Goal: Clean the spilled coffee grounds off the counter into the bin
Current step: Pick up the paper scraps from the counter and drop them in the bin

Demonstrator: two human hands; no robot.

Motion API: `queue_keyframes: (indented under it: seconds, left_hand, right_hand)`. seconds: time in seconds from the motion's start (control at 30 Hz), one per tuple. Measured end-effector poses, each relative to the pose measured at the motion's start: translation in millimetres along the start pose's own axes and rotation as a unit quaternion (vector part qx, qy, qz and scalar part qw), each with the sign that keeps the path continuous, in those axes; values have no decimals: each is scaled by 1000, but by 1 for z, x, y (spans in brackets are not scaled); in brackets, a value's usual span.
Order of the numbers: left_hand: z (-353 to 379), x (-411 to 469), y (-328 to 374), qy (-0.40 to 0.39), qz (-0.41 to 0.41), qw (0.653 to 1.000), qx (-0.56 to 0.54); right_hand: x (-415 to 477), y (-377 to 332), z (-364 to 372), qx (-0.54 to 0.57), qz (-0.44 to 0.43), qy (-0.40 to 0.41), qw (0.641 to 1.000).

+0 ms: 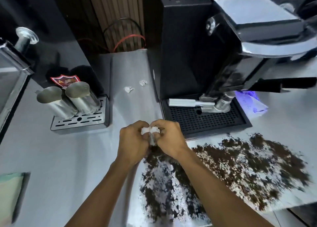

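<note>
Head view: the left hand [133, 143] and right hand [170, 139] both pinch a crumpled white paper tissue [149, 130] in front of the black perforated drip tray [205, 119]. Dark brown coffee grounds [240, 165] lie spread across the grey table [60, 158] in front of that tray; cleaning seems barely begun, and no bin is visible.

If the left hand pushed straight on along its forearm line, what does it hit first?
The right hand: the left hand points forward and rightward, and both grip the tissue wad between them. Beyond lies the machine's black drip tray, though depth is unclear.
</note>
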State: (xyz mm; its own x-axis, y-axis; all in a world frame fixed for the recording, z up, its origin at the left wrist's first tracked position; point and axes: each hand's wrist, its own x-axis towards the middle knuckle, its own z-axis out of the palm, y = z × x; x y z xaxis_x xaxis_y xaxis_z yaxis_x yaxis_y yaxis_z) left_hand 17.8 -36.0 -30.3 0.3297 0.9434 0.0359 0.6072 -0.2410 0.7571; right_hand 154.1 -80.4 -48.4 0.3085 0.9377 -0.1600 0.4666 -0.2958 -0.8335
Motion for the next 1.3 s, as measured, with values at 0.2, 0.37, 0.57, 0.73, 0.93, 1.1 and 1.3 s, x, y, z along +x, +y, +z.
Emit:
queue_keyframes:
  seconds: [0.2,0.37,0.57,0.73,0.93,1.1,1.3]
  left_hand:
    - [23,-95,43,-16,10,999,-44]
    - [53,-186,83,-41,43,998,-19]
    - [114,-293,103,-123,66,990,-19]
    - [157,-362,99,-184,52,981,5]
    - [185,-409,88,-274,32,961,20]
    - [176,-409,71,-274,-6,961,24]
    - [136,-361,69,-194,-10,981,-4]
  right_hand:
    - [-104,22,-39,7,9,24,1000]
    - [-207,43,-83,8,3,57,998]
    - [-331,112,-113,43,72,81,993]
    - [-403,173,-117,30,114,93,989]
    - [-441,214,-107,-48,162,8,986]
    - [-442,219,-112,-80,184,1,980]
    - [-391,164,-116,-36,122,51,991]
